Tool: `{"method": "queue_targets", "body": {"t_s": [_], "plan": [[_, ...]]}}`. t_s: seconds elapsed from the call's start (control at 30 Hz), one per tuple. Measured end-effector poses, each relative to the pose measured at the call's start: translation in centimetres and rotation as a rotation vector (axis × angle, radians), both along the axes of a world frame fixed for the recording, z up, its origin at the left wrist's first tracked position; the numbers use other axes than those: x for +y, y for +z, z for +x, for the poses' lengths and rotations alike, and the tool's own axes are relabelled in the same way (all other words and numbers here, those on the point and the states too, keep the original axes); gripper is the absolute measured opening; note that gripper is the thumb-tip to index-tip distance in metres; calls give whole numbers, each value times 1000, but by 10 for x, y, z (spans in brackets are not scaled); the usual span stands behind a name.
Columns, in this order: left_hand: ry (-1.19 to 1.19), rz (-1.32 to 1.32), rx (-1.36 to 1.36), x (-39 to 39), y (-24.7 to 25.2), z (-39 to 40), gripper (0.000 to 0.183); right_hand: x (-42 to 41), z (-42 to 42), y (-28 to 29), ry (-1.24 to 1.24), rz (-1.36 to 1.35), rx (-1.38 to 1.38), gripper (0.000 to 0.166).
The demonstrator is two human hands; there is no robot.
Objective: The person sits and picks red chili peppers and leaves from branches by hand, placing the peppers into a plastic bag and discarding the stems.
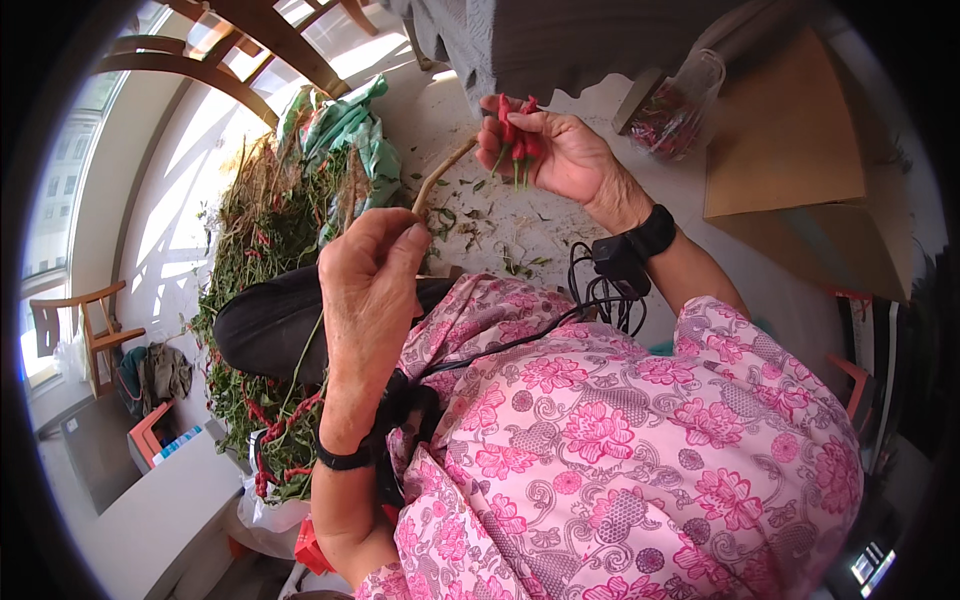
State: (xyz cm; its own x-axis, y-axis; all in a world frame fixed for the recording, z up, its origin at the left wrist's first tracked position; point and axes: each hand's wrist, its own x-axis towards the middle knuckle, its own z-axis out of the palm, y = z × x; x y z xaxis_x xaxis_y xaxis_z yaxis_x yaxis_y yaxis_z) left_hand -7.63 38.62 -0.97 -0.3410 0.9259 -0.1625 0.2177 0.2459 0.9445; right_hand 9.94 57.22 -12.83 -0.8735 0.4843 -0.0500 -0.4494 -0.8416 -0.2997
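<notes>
My left hand (pixel 367 270) pinches a dry, bent plant stem (pixel 436 176) between thumb and fingers. The stem's far end reaches up to the fingers of my right hand (pixel 577 165). A few red chilli peppers (pixel 517 139) with green stalks lie in that hand, held by the thumb and curled fingers. Left of my dark-clad leg (pixel 262 322) is a large heap of uprooted chilli plants (pixel 262 232), with roots, wilted leaves and red fruit. Below my left hand, red chillies (pixel 274 435) show among the green leaves; I cannot tell whether they belong to the held stem.
A clear plastic bag (pixel 667 127) of red chillies stands by a cardboard box (pixel 787 142) at right. Green sacking (pixel 367 142) lies against the heap. Leaf scraps (pixel 469 225) litter the floor. A black cable (pixel 517 341) crosses my lap. Wooden furniture (pixel 255 45) stands upper left.
</notes>
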Motion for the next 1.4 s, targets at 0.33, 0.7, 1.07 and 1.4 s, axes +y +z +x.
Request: {"method": "queue_targets", "body": {"t_s": [0.33, 0.7, 1.07, 1.4], "plan": [[125, -55, -19, -26, 25, -21, 14, 38, 72, -42, -190, -25, -122, 96], [305, 30, -1, -47, 37, -58, 16, 106, 142, -124, -447, -87, -449, 23], [349, 95, 13, -65, 43, -82, 16, 103, 101, -168, -713, -181, -781, 5], [246, -13, -43, -48, 23, -60, 16, 104, 117, -159, -1084, -54, -729, 5]]}}
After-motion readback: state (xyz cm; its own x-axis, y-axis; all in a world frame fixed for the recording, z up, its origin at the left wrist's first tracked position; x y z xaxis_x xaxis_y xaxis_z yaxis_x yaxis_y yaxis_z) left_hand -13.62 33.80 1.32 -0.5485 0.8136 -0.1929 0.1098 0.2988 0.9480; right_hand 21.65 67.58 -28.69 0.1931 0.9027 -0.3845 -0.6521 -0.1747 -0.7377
